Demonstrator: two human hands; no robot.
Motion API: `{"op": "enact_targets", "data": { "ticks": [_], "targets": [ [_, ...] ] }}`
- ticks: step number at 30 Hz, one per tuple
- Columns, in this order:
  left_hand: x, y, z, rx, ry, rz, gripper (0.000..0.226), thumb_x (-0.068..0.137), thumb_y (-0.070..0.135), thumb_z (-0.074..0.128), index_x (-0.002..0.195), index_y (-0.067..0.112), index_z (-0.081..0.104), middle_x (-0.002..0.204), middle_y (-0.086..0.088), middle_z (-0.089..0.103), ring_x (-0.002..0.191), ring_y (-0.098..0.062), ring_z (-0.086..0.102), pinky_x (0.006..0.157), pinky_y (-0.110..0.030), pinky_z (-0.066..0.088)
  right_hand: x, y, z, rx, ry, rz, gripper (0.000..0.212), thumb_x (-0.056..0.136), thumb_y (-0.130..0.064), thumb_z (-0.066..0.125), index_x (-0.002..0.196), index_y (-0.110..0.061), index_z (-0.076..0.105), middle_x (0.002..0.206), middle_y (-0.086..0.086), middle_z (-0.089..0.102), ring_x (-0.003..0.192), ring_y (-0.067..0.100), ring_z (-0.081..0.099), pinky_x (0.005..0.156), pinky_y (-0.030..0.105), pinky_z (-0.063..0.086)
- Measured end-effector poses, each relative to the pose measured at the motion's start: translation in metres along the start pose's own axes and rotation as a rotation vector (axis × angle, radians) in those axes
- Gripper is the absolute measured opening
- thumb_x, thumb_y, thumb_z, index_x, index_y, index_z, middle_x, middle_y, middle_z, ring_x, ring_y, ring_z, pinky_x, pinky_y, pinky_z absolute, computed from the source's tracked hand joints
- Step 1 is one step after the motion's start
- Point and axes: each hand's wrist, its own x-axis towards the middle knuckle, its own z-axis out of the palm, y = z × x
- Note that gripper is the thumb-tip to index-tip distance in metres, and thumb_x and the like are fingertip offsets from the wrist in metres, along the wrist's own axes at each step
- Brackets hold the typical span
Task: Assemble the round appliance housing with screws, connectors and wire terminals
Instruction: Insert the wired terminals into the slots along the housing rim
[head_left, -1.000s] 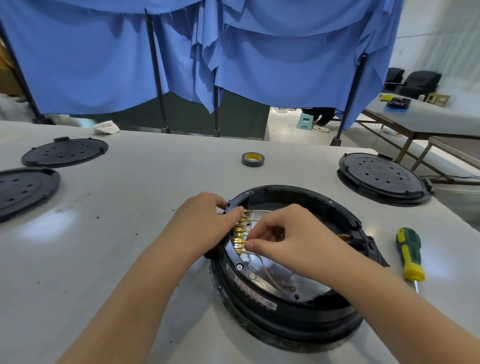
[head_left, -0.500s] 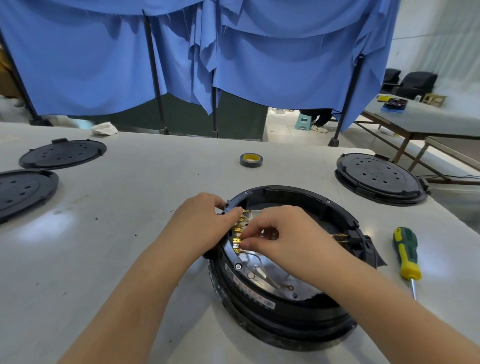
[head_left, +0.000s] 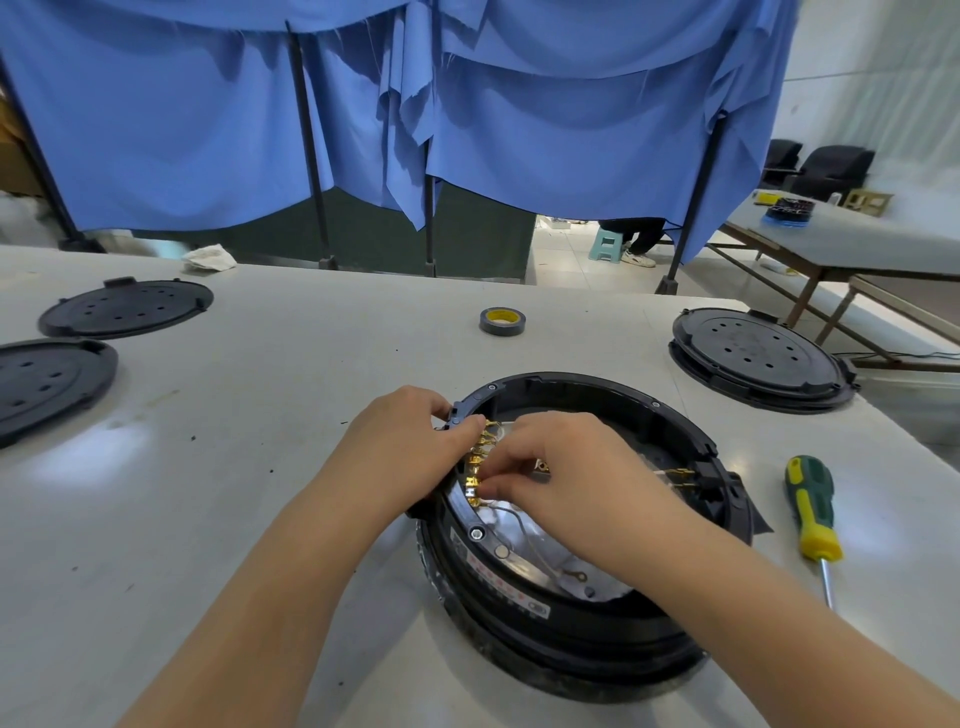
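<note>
A round black appliance housing (head_left: 613, 631) lies open side up on the white table, a shiny metal plate with thin wires inside. A row of gold wire terminals (head_left: 475, 460) sits along its left inner rim. My left hand (head_left: 410, 447) grips the left rim of the housing, thumb over the edge beside the terminals. My right hand (head_left: 561, 467) reaches in from the right and pinches one of the lower terminals with thumb and forefinger. More gold terminals (head_left: 678, 478) show at the housing's right side.
A green and yellow screwdriver (head_left: 813, 512) lies right of the housing. A roll of tape (head_left: 501, 321) sits behind it. Black round covers lie at the far right (head_left: 758, 358) and at the left (head_left: 124, 306), (head_left: 47, 379). Blue curtains hang behind the table.
My right hand has shifted slightly down along the terminal row. The left hand keeps its grip on the rim. The view has moved a little.
</note>
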Motion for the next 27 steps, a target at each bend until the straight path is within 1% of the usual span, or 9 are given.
{"op": "enact_targets", "data": {
  "ticks": [2, 7, 11, 14, 17, 20, 22, 25, 27],
  "targets": [
    [-0.0005, -0.0001, 0.0001, -0.003, -0.001, -0.002, 0.038, 0.087, 0.054, 0.057, 0.104, 0.024, 0.071, 0.076, 0.003, 0.060, 0.076, -0.019, 0.060, 0.064, -0.028, 0.040, -0.0002, -0.0005, 0.0001, -0.017, -0.001, -0.011, 0.008, 0.086, -0.029, 0.069, 0.089, -0.027, 0.076, 0.087, -0.007, 0.067, 0.084, 0.008, 0.059, 0.081, 0.034, 0.048],
    [-0.0010, 0.0012, -0.0005, 0.004, 0.004, -0.001, 0.033, 0.087, 0.053, 0.057, 0.097, 0.025, 0.071, 0.070, 0.007, 0.059, 0.073, -0.017, 0.061, 0.058, -0.026, 0.038, -0.0021, 0.0014, 0.0024, 0.012, 0.013, 0.019, 0.007, 0.084, -0.031, 0.070, 0.082, -0.026, 0.073, 0.078, -0.009, 0.069, 0.076, 0.004, 0.061, 0.078, 0.034, 0.051],
    [-0.0012, 0.0015, -0.0007, 0.000, -0.006, 0.000, 0.031, 0.086, 0.053, 0.057, 0.090, 0.025, 0.071, 0.068, 0.006, 0.060, 0.071, -0.017, 0.062, 0.058, -0.027, 0.040, 0.0002, -0.0004, 0.0013, -0.007, 0.004, -0.015, 0.005, 0.085, -0.028, 0.069, 0.084, -0.027, 0.074, 0.084, -0.008, 0.068, 0.082, 0.008, 0.060, 0.080, 0.035, 0.049],
    [-0.0015, 0.0015, -0.0009, -0.001, -0.010, 0.005, 0.030, 0.087, 0.052, 0.058, 0.088, 0.025, 0.070, 0.068, 0.005, 0.061, 0.072, -0.018, 0.062, 0.060, -0.028, 0.042, 0.0009, -0.0013, 0.0006, -0.024, -0.004, -0.024, 0.007, 0.086, -0.028, 0.069, 0.088, -0.028, 0.075, 0.087, -0.010, 0.067, 0.085, 0.008, 0.058, 0.081, 0.033, 0.047],
    [-0.0014, 0.0014, -0.0010, -0.001, -0.005, 0.009, 0.029, 0.087, 0.052, 0.058, 0.085, 0.025, 0.070, 0.069, 0.004, 0.062, 0.070, -0.016, 0.062, 0.059, -0.027, 0.042, -0.0004, -0.0004, 0.0018, -0.006, 0.008, -0.001, 0.005, 0.085, -0.028, 0.069, 0.084, -0.029, 0.074, 0.083, -0.010, 0.069, 0.080, 0.006, 0.060, 0.079, 0.033, 0.049],
    [-0.0013, 0.0014, -0.0007, -0.009, -0.001, 0.006, 0.028, 0.086, 0.053, 0.058, 0.088, 0.027, 0.070, 0.069, 0.007, 0.062, 0.071, -0.014, 0.062, 0.057, -0.026, 0.040, -0.0021, 0.0006, 0.0026, 0.001, 0.016, 0.016, 0.004, 0.084, -0.029, 0.069, 0.082, -0.030, 0.072, 0.079, -0.011, 0.069, 0.077, 0.003, 0.061, 0.078, 0.032, 0.050],
    [-0.0012, 0.0011, -0.0005, -0.010, -0.003, 0.006, 0.028, 0.086, 0.053, 0.058, 0.089, 0.028, 0.070, 0.071, 0.007, 0.062, 0.072, -0.015, 0.062, 0.058, -0.026, 0.040, -0.0019, -0.0003, 0.0020, -0.007, 0.014, 0.000, 0.004, 0.085, -0.029, 0.069, 0.083, -0.030, 0.072, 0.082, -0.010, 0.068, 0.079, 0.004, 0.060, 0.079, 0.032, 0.049],
    [-0.0009, 0.0009, -0.0008, -0.004, -0.007, 0.013, 0.026, 0.086, 0.053, 0.058, 0.082, 0.028, 0.068, 0.072, 0.006, 0.064, 0.072, -0.013, 0.062, 0.058, -0.026, 0.041, 0.0000, -0.0022, 0.0009, -0.064, -0.001, -0.046, 0.008, 0.087, -0.029, 0.067, 0.089, -0.027, 0.074, 0.089, -0.009, 0.065, 0.087, 0.008, 0.056, 0.082, 0.032, 0.045],
    [-0.0008, 0.0014, -0.0012, -0.003, -0.011, 0.018, 0.026, 0.086, 0.052, 0.058, 0.078, 0.029, 0.066, 0.071, 0.005, 0.064, 0.069, -0.011, 0.060, 0.057, -0.026, 0.041, 0.0001, -0.0029, 0.0005, -0.086, -0.001, -0.058, 0.009, 0.088, -0.029, 0.066, 0.091, -0.026, 0.074, 0.090, -0.009, 0.065, 0.089, 0.008, 0.054, 0.082, 0.031, 0.044]
  ]
}}
